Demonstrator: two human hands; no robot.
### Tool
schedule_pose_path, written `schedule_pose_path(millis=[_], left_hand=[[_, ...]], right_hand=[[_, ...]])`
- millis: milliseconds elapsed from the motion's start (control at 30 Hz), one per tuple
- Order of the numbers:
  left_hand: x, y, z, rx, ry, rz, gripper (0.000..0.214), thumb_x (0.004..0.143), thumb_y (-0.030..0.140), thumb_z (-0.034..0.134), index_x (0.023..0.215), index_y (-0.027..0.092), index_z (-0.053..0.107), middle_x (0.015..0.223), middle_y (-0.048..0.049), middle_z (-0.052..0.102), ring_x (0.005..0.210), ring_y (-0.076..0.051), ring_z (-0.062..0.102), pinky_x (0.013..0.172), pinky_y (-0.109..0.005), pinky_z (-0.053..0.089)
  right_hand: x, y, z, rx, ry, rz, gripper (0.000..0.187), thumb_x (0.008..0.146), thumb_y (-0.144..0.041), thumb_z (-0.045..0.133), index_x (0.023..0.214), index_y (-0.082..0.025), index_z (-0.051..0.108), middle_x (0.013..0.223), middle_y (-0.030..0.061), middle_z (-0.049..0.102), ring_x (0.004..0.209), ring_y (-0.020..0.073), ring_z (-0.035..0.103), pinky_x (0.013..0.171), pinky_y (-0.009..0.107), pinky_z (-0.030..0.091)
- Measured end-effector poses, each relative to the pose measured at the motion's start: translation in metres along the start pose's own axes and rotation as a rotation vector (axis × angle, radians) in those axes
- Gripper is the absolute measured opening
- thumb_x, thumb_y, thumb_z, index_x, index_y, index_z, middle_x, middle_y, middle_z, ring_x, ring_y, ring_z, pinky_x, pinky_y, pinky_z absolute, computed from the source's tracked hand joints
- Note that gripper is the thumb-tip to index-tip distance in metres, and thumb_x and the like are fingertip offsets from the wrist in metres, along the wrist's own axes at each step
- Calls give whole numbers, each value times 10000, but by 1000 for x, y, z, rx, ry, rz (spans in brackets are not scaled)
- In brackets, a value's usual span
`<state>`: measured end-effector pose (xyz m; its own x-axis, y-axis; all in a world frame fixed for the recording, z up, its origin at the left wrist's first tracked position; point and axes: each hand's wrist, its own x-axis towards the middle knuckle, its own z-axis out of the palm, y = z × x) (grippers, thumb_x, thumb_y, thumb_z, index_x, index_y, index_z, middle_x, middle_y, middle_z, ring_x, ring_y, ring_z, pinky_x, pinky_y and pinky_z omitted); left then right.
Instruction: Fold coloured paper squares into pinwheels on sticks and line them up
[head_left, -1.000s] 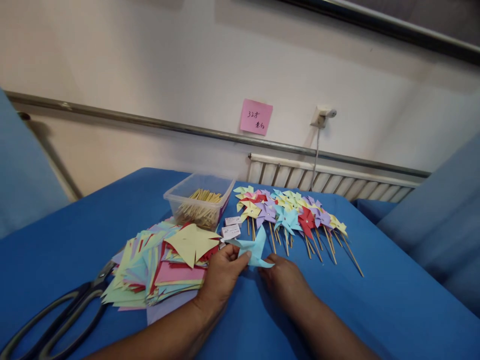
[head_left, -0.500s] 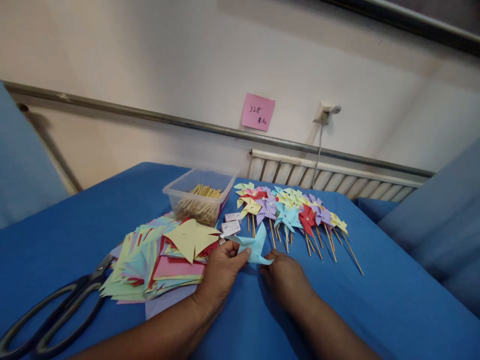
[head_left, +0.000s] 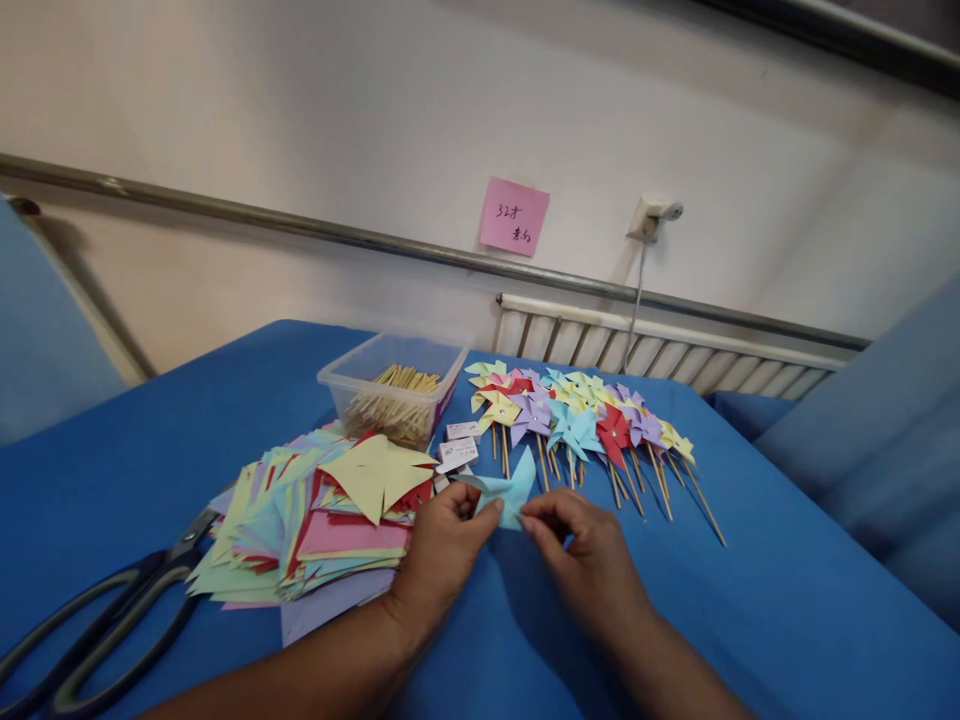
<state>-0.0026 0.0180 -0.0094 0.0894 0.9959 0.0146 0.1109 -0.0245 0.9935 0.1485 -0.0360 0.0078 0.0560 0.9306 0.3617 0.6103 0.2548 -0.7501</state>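
Observation:
My left hand (head_left: 442,545) and my right hand (head_left: 589,555) both pinch a light blue paper pinwheel piece (head_left: 508,490) just above the blue tablecloth (head_left: 750,610). The left fingers grip its left side, the right fingertips pinch a flap near its middle. To the left lies a stack of cut coloured paper squares (head_left: 315,520) with a yellow one on top. Behind the hands lies a row of finished paper pinwheels on wooden sticks (head_left: 577,425).
A clear plastic box of wooden sticks (head_left: 394,395) stands behind the paper stack. Small white boxes (head_left: 457,450) lie beside it. Large black scissors (head_left: 97,630) lie at the front left. A pink note (head_left: 514,216) hangs on the wall above a radiator (head_left: 660,355).
My right hand has lifted off the cloth and moved up to pinch the blue paper near its middle. The left hand keeps its hold. The view shifted slightly.

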Motion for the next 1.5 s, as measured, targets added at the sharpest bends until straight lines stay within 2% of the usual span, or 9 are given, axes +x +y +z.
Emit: schedule_pose_path(millis=[200,467,667,900,1067,1500], left_hand=[[-5,1,2,51,-33,34,201,647,348,680,614,169,595,559,47,507,544,-119,454,518,-222,352],[-6,-1,3,80,-74,36,177,673,333,664,705,166,616,622,29,564,594,-138,510,556,-236,385],[-8,2,3,148,-40,44,180,669,335,662,674,168,596,586,40,522,566,-132,482,531,-240,368],[-11,8,4,136,-40,24,173,666,330,658,702,165,617,650,-3,620,614,-166,555,568,-260,411],[-13,9,3,117,-58,58,158,666,322,666,716,174,638,683,-12,665,646,-178,594,586,-257,427],[-14,10,4,154,-44,70,150,669,319,657,699,173,644,647,0,649,615,-166,570,569,-252,422]], right_hand=[[-2,2,12,-17,24,32,124,808,-164,554,790,-199,671,729,5,641,668,141,586,613,236,418],[-1,8,11,-32,45,47,115,812,-190,558,797,-209,671,732,2,640,674,148,587,613,243,417],[-2,3,10,-47,55,36,112,814,-182,563,787,-206,670,730,2,637,672,146,585,611,242,410],[-4,-1,10,-64,60,39,113,817,-179,563,766,-204,661,718,0,636,666,143,584,608,240,410],[-4,-2,10,-46,78,66,105,806,-184,575,740,-202,656,692,-10,631,630,132,579,586,232,407],[-4,-7,8,-74,60,59,114,805,-167,570,725,-198,644,688,-13,615,642,130,571,593,233,384]])
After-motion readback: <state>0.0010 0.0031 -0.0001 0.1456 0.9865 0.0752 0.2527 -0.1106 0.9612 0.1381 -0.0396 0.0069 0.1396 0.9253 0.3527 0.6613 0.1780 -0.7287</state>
